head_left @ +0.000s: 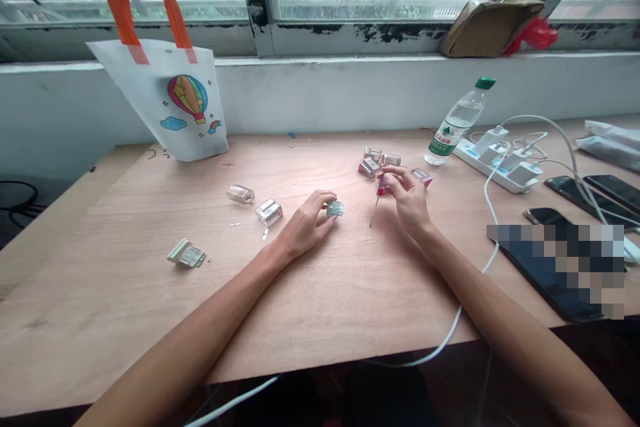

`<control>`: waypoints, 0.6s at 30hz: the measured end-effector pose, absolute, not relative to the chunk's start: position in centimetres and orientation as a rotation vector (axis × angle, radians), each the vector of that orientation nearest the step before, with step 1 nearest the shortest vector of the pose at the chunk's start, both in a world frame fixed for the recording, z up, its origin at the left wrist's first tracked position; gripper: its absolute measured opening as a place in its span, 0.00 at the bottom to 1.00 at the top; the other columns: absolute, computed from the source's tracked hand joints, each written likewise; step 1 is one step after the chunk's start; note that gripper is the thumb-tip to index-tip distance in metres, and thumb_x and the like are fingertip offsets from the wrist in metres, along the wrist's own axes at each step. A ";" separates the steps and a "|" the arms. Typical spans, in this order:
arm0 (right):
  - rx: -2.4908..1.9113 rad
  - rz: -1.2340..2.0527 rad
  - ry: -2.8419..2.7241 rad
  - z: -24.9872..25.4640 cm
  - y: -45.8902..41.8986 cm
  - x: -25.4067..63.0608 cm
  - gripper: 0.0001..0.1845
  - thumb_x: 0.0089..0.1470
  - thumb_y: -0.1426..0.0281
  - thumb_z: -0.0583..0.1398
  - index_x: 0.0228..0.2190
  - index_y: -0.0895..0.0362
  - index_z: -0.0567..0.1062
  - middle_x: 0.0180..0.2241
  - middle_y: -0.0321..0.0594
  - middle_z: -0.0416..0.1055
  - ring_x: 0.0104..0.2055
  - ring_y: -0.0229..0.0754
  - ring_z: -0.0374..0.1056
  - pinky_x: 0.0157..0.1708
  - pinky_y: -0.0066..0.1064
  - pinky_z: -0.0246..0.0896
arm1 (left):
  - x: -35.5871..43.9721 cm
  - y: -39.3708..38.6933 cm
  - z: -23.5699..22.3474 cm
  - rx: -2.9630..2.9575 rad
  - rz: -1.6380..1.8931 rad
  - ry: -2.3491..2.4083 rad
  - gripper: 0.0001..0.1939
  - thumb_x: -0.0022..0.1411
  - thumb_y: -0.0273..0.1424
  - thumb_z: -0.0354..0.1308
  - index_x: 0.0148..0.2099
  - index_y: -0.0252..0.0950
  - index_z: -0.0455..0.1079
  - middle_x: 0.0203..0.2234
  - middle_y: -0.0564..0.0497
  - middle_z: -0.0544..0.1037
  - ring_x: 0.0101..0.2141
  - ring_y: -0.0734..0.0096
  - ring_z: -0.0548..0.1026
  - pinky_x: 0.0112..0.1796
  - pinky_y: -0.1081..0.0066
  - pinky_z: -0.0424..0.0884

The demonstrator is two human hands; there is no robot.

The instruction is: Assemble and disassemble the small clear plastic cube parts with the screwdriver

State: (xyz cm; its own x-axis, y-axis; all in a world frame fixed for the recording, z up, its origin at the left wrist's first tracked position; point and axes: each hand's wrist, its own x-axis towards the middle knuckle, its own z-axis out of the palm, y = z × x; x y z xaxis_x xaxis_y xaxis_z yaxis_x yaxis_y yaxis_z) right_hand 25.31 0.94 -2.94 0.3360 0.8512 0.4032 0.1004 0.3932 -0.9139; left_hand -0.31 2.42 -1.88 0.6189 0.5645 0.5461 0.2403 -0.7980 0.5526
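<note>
Pinched between the thumb and fingers of my left hand (307,223) is a small pale green pencil sharpener (335,209), held low over the wooden table. My right hand (407,197) grips a screwdriver (375,208) by its red and purple handle, its thin shaft slanting down toward the tabletop. To the left of my left hand lie two clear plastic cases (240,193) and two tiny flat metal pieces, probably blades (265,234). Farther left, a pale green and clear sharpener part (187,253) rests near the table's middle. Behind my right hand sit several small clear and pinkish sharpeners (370,167).
A white bag (195,140) with orange handles stands at the back left. At the back right are a water bottle (453,127) and a power strip (500,163) with chargers. A white cable (457,320) crosses the right side beside several phones (550,280).
</note>
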 end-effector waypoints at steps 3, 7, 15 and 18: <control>-1.240 0.478 -1.422 -4.3 1.5 25.0 0.15 0.62 0.61 0.58 0.43 0.58 0.76 0.41 0.44 0.77 0.39 0.42 0.73 0.39 0.35 0.70 | -0.1 2.2 -1.4 2.411 1.180 0.617 0.17 0.66 0.22 0.56 0.56 0.37 0.65 0.52 0.43 0.71 0.52 0.63 0.74 0.50 0.62 0.77; -1.345 0.304 -1.624 -4.6 1.9 24.4 0.13 0.61 0.66 0.58 0.43 0.59 0.77 0.44 0.50 0.76 0.42 0.48 0.73 0.45 0.43 0.71 | -0.9 0.5 -0.7 2.514 1.304 0.626 0.16 0.66 0.19 0.55 0.53 0.37 0.64 0.50 0.43 0.71 0.52 0.62 0.74 0.50 0.59 0.76; -1.081 0.131 -2.006 -2.6 -4.1 16.5 0.15 0.68 0.73 0.51 0.49 0.58 0.75 0.49 0.50 0.74 0.53 0.48 0.69 0.54 0.42 0.68 | -10.7 -7.5 0.1 2.751 0.980 0.838 0.13 0.69 0.21 0.54 0.53 0.39 0.67 0.52 0.45 0.72 0.52 0.66 0.76 0.50 0.65 0.76; -0.872 0.166 -2.293 -2.8 -6.3 10.5 0.16 0.66 0.74 0.54 0.53 0.57 0.72 0.53 0.47 0.73 0.55 0.46 0.67 0.55 0.40 0.67 | -15.0 -9.5 0.4 2.722 1.014 1.091 0.12 0.69 0.27 0.56 0.53 0.41 0.67 0.52 0.46 0.73 0.51 0.62 0.76 0.51 0.61 0.76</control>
